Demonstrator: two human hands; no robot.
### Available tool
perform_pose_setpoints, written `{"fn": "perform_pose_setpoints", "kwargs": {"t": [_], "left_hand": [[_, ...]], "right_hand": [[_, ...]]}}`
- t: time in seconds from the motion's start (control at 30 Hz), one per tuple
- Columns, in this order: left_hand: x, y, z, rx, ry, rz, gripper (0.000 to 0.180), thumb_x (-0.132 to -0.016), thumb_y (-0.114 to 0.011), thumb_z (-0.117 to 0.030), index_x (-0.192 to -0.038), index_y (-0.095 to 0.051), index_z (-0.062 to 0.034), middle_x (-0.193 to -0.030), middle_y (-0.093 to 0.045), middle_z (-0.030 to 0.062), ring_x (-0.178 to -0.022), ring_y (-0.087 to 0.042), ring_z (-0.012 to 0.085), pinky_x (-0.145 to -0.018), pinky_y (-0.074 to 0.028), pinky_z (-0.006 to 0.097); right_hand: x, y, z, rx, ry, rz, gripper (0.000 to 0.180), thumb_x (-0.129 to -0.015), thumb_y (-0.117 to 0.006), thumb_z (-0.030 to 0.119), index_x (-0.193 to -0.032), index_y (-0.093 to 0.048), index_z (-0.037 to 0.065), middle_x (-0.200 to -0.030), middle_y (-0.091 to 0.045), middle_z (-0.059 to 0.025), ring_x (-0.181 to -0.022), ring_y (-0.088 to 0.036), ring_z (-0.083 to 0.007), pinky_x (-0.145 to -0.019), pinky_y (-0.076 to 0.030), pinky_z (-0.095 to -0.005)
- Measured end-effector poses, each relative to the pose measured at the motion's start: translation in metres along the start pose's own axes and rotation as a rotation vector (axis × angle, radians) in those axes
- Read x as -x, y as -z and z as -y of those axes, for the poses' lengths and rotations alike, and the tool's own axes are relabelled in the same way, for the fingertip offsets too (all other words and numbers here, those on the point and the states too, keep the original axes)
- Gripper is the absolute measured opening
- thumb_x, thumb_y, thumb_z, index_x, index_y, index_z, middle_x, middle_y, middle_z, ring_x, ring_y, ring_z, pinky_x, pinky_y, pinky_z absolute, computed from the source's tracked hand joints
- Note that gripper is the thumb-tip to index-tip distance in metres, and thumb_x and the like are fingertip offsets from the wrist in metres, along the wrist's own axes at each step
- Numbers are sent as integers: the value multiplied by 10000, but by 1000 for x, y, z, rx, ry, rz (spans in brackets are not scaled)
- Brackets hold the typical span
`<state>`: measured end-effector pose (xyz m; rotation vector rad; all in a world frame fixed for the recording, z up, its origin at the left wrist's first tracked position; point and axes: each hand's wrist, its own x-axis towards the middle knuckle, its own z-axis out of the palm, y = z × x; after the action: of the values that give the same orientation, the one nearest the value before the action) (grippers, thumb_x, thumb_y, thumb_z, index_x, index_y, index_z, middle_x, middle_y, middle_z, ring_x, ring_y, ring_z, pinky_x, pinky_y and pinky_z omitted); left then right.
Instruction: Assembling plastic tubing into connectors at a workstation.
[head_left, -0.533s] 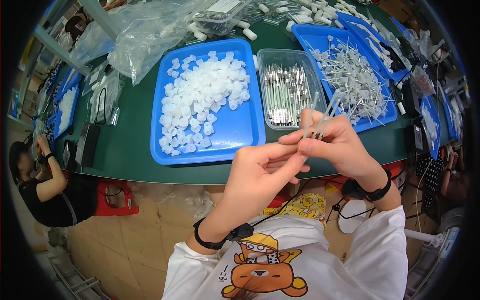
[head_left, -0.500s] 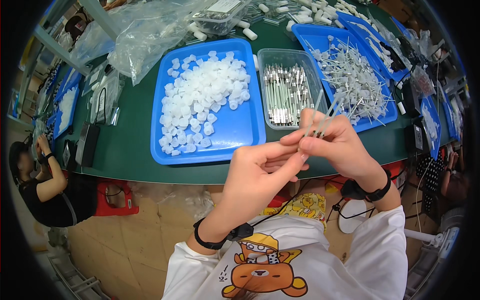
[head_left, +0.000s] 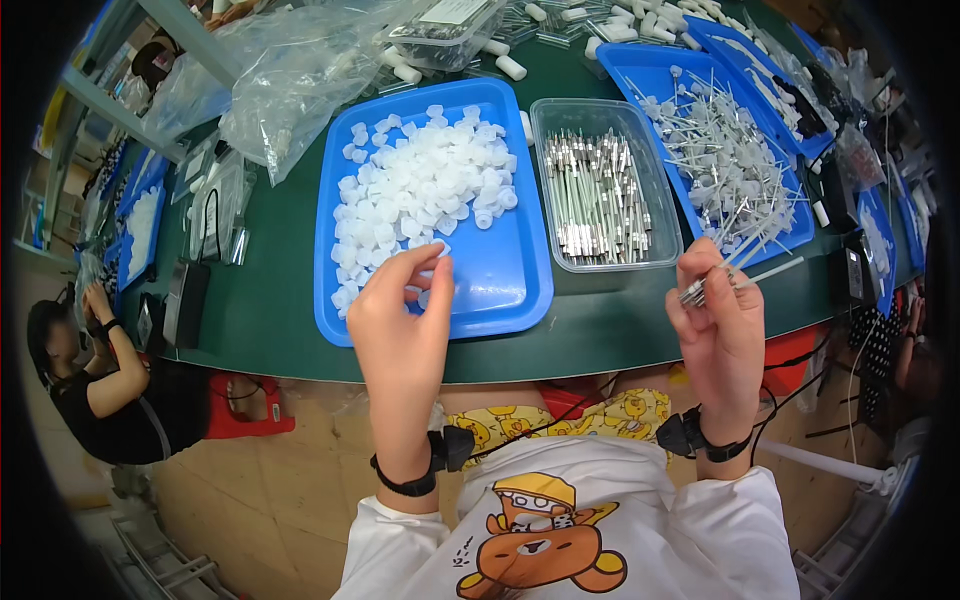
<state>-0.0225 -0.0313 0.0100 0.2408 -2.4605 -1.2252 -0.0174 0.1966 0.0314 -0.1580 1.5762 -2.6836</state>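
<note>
My left hand [head_left: 403,325] is over the near part of a blue tray [head_left: 530,290] heaped with small translucent white plastic caps [head_left: 430,175]. Its thumb and index finger are pinched together, with one of the caps at their tips. To the right, above the table's front edge, my right hand [head_left: 725,330] is closed around several thin pale rods with metal ends [head_left: 695,292]; their plain ends point up and right. Between the hands, a clear plastic box [head_left: 605,262] holds many similar metal-ended rods [head_left: 595,195].
Behind my right hand, another blue tray [head_left: 800,235] holds rods with white caps on them. Clear plastic bags [head_left: 290,100] and white cylinders [head_left: 510,67] lie at the back of the green table [head_left: 270,300]. A person [head_left: 110,370] sits at the left.
My hands have come apart from where they met in the middle. The left has moved to the tray of caps; the right has shifted right, still gripping the rods.
</note>
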Motion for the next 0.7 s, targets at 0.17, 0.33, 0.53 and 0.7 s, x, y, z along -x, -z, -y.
{"fn": "perform_pose_setpoints", "kwargs": {"t": [0.17,0.33,0.53,0.7], "left_hand": [[-14,-26,5,-177,-126,-25,189,-694,-621,-61,-872,-605,-1,-737,-606,79,-565,-496,127,-544,-419,245],[-23,-44,2,-371,-184,-68,201,-665,-659,-122,-823,-592,-17,-745,-604,84,-577,-520,177,-550,-427,288],[-24,-45,-3,-364,-151,-60,163,-660,-654,-100,-785,-580,-27,-752,-595,77,-587,-526,167,-554,-431,277],[-17,-30,-7,176,-21,0,179,-656,-615,21,-827,-580,-18,-704,-504,63,-586,-523,135,-567,-441,247]], "right_hand": [[-2,-8,-10,-123,-32,56,225,-843,-499,109,-954,-568,-73,-722,-363,29,-534,-279,-28,-476,-253,-189],[0,-7,-14,-167,-93,52,242,-846,-498,128,-966,-564,-72,-721,-364,30,-540,-283,-29,-487,-261,-191],[2,-11,-14,-254,-141,32,263,-849,-498,151,-983,-558,-68,-742,-371,28,-553,-289,-31,-489,-259,-196],[6,-13,-14,-287,-144,84,279,-845,-505,171,-980,-553,-68,-761,-383,16,-550,-282,-35,-489,-256,-195]]}}
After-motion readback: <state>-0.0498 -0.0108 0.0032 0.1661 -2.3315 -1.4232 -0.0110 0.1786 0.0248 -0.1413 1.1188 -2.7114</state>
